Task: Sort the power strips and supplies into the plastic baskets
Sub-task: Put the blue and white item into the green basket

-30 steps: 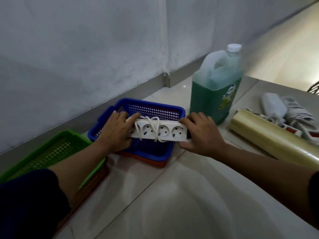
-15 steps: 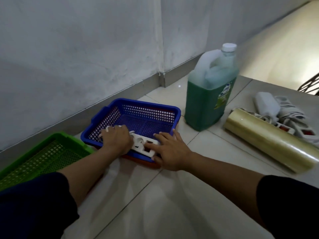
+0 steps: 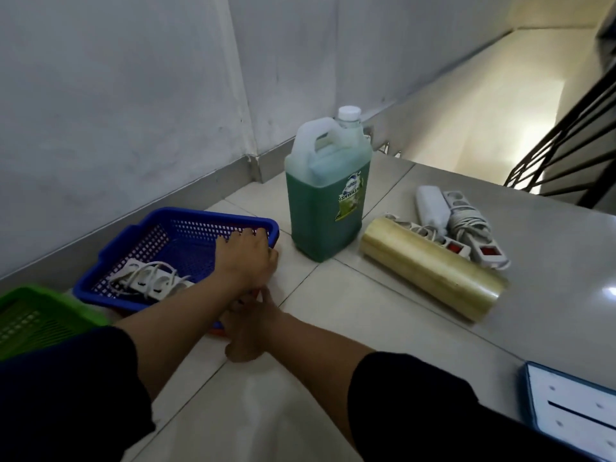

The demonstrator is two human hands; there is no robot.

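A white power strip (image 3: 150, 281) with its cord wound around it lies inside the blue basket (image 3: 186, 216), near the front left. My left hand (image 3: 245, 258) reaches across and grips the blue basket's right rim, fingers over the edge. My right hand (image 3: 248, 331) sits below my left forearm at the basket's near right corner. Its fingers curl onto the orange basket (image 3: 218, 330) under the blue one and are partly hidden. Several more white power strips (image 3: 466, 228) lie in a heap on the floor to the right.
A green basket (image 3: 36, 315) stands left of the blue one, against the wall. A jug of green dishwash liquid (image 3: 325, 211) and a roll of clear wrap (image 3: 430, 275) stand between basket and strips. A blue-edged white board (image 3: 573, 401) lies bottom right; the stair railing (image 3: 566, 155) is beyond.
Both hands lowered the power strip into the blue basket and let go of it. My left hand moved to the basket's right rim, my right hand to its near corner.
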